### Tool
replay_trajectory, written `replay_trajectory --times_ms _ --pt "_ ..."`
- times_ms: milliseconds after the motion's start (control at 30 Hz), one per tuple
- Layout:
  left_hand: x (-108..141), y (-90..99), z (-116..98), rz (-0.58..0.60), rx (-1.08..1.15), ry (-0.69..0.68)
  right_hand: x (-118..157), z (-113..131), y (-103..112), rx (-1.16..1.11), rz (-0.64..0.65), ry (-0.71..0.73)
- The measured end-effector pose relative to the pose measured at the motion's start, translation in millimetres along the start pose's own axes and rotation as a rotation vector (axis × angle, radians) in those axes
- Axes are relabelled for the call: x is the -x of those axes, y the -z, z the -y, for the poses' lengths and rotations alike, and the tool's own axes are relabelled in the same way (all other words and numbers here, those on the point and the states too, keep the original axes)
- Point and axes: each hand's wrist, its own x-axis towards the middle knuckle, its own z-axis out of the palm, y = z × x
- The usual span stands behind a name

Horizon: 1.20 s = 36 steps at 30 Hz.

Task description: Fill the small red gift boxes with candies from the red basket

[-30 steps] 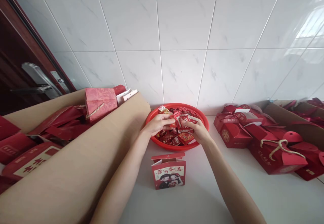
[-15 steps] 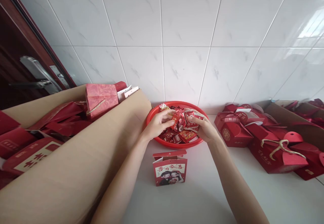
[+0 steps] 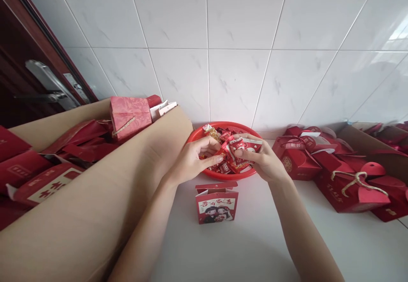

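Observation:
Over a red plastic basket (image 3: pixel 193 136) heaped with wrapped candies (image 3: pixel 213 132), my two hands are close together. My right hand (image 3: pixel 264 159) is closed on red candy packets (image 3: pixel 244 146), thumb on top. My left hand (image 3: pixel 188 159) pinches a red-wrapped candy (image 3: pixel 219 151), its fingers partly hiding it. In front of the basket a small red gift box (image 3: pixel 216 207) stands upright with its top open; a cartoon couple is printed on its front.
At left stands a large cardboard box (image 3: pixel 140 167) full of red gift boxes (image 3: pixel 73 146). Several folded red gift boxes (image 3: pixel 347 184) with rope handles sit on the white table (image 3: pixel 223 256) at right, beside another cardboard box (image 3: pixel 360 142). A tiled wall (image 3: pixel 239 82) rises behind.
Both hands have lifted from the heap and come nearer to me, with the candy packets between their fingers. The view has tilted slightly downward.

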Motion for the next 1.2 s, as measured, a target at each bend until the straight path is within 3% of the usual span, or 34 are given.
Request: replay_trajectory --times_ms 100,200,300,467,667,900,1200 --pt "17.7 16.4 -12.1 0.142 -0.197 -0.006 6.4 9.3 2.2 -0.007 -0.003 0.023" --pt "35.2 30.4 -23.2 0.362 -0.326 0.096 11.9 17.7 6.9 0.008 0.016 0.015" --pt "44.1 31.2 -28.7 0.463 -0.355 0.167 16.8 22.7 9.5 0.058 0.089 -0.010" --pt "38.1 14.9 -28.4 0.421 -0.416 0.122 24.7 27.6 5.2 0.186 0.238 -0.018" --pt "29.5 2.7 -32.5 0.376 -0.449 0.225 27.2 31.0 0.5 0.353 0.320 -0.036" --pt "29.3 1.6 -31.9 0.382 -0.479 0.312 26.3 26.9 -8.6 0.480 0.389 -0.093" --pt "28.5 2.3 -30.6 0.405 -0.483 0.296 24.4 22.2 -8.8 0.561 0.391 -0.004"
